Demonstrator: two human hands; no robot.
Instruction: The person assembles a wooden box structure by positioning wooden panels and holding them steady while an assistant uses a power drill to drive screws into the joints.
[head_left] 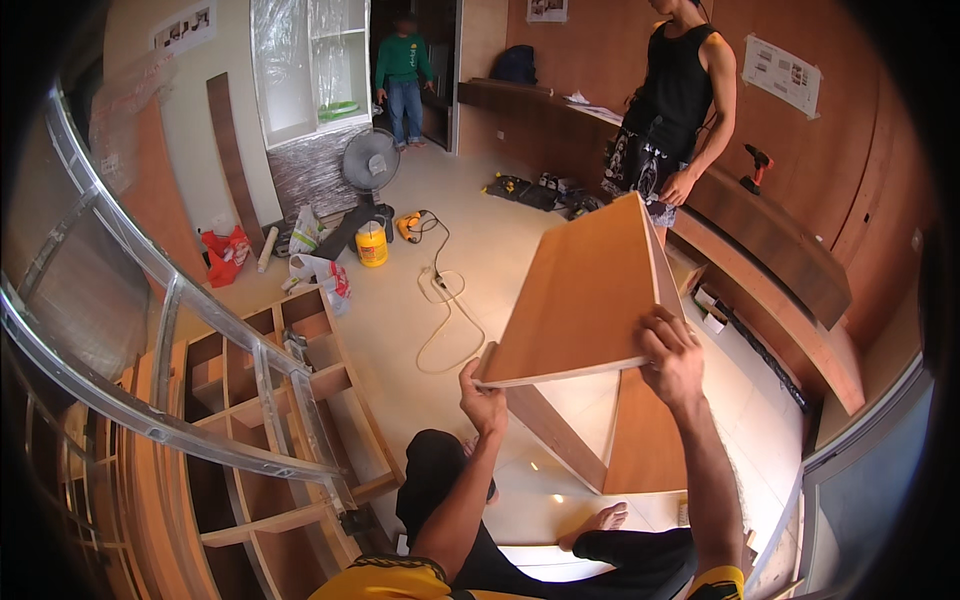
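Note:
A brown plywood box (585, 290), apparently without a front or back, is tilted in front of me, its broad upper panel facing up. Below that panel, a narrow side board (557, 436) and a lower panel (645, 440) show close to the floor. At the near left corner, my left hand (484, 402) is closed around the panel's edge, thumb on top. My right hand (672, 360) grips the right edge with its fingers curled over it. Parts of the box's far side are hidden behind the upper panel.
A metal ladder (172, 300) and a wooden shelf frame (300, 420) are at my left. A power tool (408, 226) with its cord, a yellow tub (371, 245) and a fan (370, 160) occupy the floor ahead. One person (680, 100) stands beyond the box, another (403, 75) by the doorway.

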